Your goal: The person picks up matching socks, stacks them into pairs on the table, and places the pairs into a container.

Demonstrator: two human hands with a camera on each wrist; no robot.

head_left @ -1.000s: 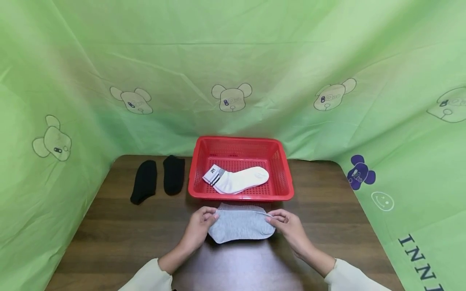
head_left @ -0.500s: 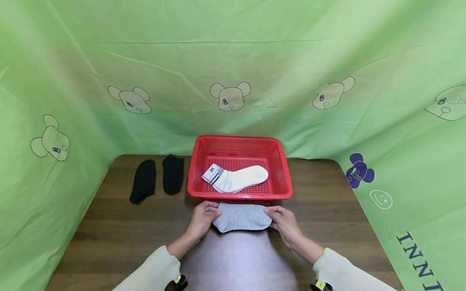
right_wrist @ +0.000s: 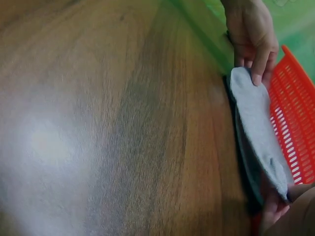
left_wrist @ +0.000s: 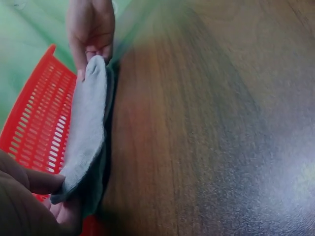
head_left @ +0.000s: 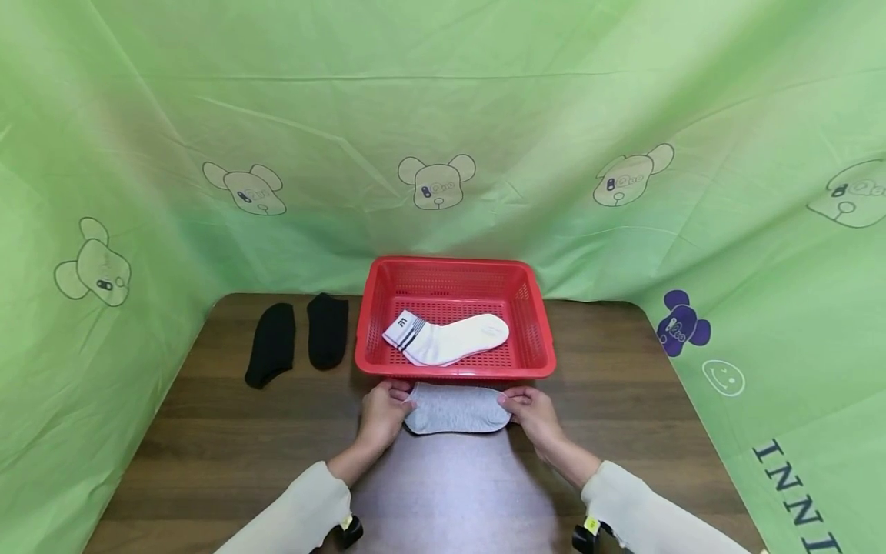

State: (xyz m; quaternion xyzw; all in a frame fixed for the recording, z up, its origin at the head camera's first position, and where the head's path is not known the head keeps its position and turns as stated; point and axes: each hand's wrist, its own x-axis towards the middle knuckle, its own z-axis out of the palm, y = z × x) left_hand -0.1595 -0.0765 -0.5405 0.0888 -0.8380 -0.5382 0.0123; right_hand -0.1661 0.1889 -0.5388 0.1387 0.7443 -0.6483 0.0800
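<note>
- Grey sock, left end: pinched between thumb and fingers of the left hand.
- Middle: just beyond it, the basket; long axis left to right, toe seemingly rightward; likely light, soft, limp (nothing to break), best held by both ends.
- Right end: pinched likewise by the right hand.

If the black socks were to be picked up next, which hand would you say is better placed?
Probably the left hand: it is nearer the black socks, left of the red basket. The right hand is farther away, and both hands grip the gray sock.
</note>
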